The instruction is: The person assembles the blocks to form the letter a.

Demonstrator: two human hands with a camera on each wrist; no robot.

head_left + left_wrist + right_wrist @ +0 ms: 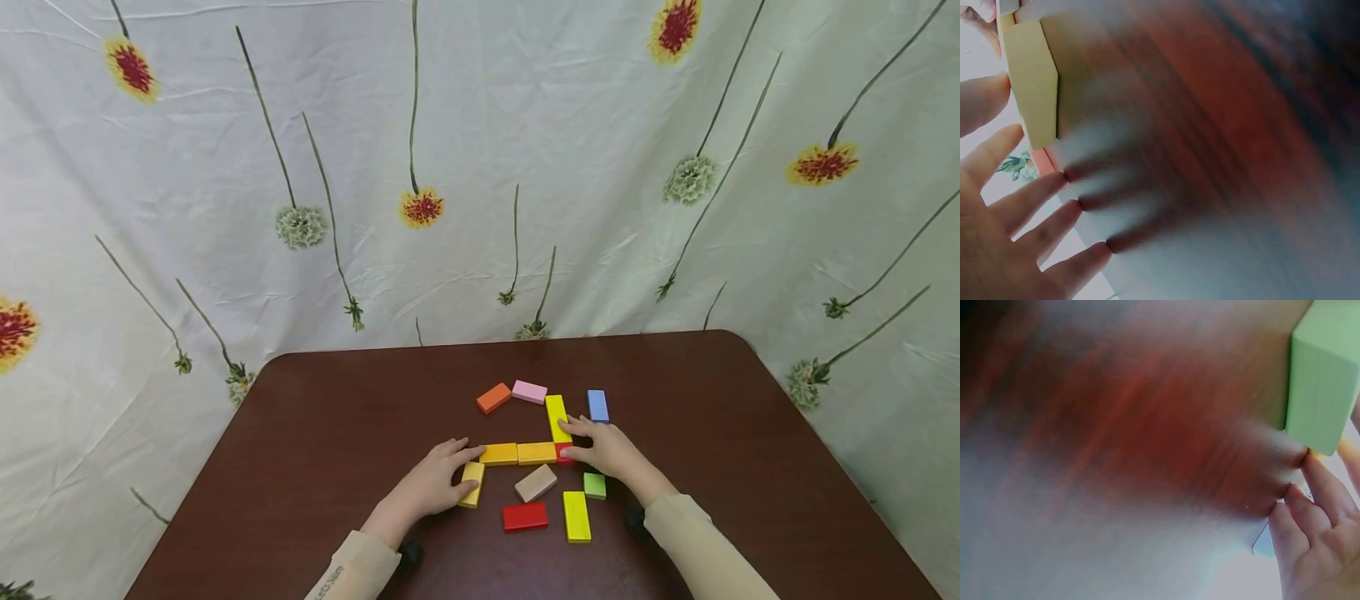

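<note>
My left hand [431, 485] lies with spread fingers at the left end of a row of flat wooden blocks. Its thumb is against a pale yellow block [472, 485]. The index fingertip reaches the end of an orange-yellow block [498, 454], which meets a second orange-yellow block [536, 453]. In the left wrist view the other fingertips touch the table beside the pale yellow block [1035, 87]. My right hand [611, 452] has its thumb on a red block [561, 450] and its index finger on a long yellow block [557, 412]. The red block is partly hidden.
Near the hands lie a beige block [536, 483], a green block [595, 486], a red block [525, 517] and a yellow block [577, 517]. Farther back are orange [493, 398], pink [529, 392] and blue [597, 406] blocks. A flowered cloth [465, 283] hangs behind the table [337, 425].
</note>
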